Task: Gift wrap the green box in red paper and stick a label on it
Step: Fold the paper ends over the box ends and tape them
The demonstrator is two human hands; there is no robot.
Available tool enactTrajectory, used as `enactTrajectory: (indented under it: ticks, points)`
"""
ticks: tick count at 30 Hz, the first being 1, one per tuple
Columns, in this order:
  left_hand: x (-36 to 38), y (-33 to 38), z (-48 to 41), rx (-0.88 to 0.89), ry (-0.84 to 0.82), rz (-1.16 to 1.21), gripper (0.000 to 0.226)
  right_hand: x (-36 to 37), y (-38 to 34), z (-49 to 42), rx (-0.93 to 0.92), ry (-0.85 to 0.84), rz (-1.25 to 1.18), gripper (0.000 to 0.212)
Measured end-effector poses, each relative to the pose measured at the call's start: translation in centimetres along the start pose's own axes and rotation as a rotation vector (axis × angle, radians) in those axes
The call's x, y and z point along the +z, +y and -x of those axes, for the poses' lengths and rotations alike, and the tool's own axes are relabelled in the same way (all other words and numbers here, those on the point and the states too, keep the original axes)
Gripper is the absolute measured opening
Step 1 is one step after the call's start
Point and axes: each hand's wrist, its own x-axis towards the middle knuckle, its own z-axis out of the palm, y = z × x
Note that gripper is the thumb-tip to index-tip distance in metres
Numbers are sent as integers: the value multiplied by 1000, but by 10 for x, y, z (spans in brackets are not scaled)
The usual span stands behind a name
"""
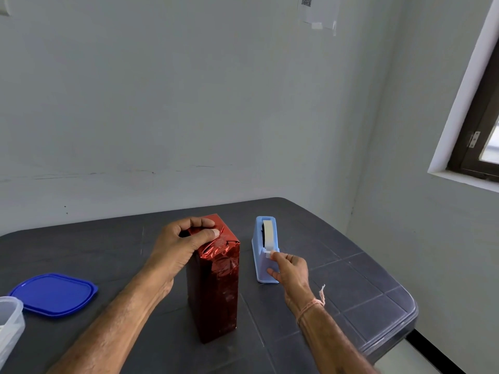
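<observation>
Left hand point(178, 247) clamps curled fingers on the upright red-wrapped box point(216, 287) — right hand point(293, 271) fingers pinch tape point(268, 236) at the dispenser point(257, 248).

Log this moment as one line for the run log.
stage: taping top fold | left hand: grips top folds of upright red-wrapped box | right hand: pinches tape end at blue dispenser

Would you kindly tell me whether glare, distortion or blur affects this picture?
Head view: glare streaks the creased top of the red-wrapped box; wide-angle distortion leans the window frame and curves the table edge; the left hand and right hand look sharp, without motion blur.
</observation>
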Motion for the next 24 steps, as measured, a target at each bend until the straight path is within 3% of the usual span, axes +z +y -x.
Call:
enactTrajectory:
  ticks: [18, 24]
  points:
    - [2, 3, 2, -1, 7, -17, 21, -2, 32, 0, -26, 46, -61, 18]
    - [2, 1, 1, -2, 10, -21, 20, -1, 41, -1, -115, 90, -21, 20]
